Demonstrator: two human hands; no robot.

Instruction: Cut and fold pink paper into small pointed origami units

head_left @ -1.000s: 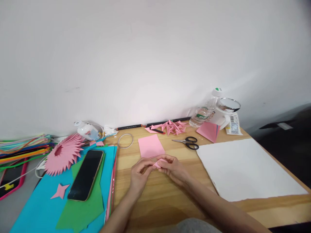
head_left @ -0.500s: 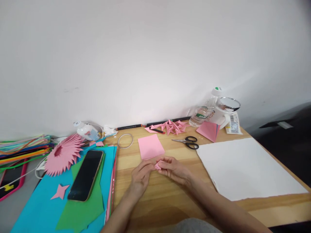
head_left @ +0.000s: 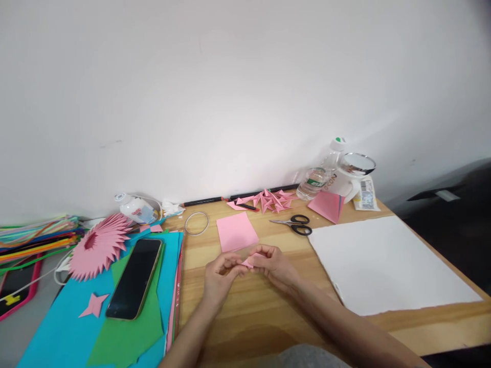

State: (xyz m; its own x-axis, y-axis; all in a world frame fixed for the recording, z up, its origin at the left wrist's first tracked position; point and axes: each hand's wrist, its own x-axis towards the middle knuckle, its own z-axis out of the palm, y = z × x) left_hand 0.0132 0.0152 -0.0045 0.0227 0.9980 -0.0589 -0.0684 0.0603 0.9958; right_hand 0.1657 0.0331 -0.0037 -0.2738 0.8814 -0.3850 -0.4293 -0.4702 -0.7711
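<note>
Between my two hands is a small folded piece of pink paper, partly hidden by the fingers. My left hand pinches its left end with thumb and fingertips. My right hand grips the other end, its thumb on top. Just beyond the hands lies a stack of square pink paper, flat on the wooden table. Several pointed pink folded-paper pieces are heaped by the wall. Black-handled scissors rest to the right of the pink squares.
At left, a phone lies on green and blue paper, near a pink paper star and a pleated pink ring. A white board covers the right side. A water bottle and a mug stand behind it.
My left hand has turned, bringing its thumb forward onto the near edge of the folded pink paper. The paper has tilted flatter and shifted slightly. My right hand stays nearly in place.
</note>
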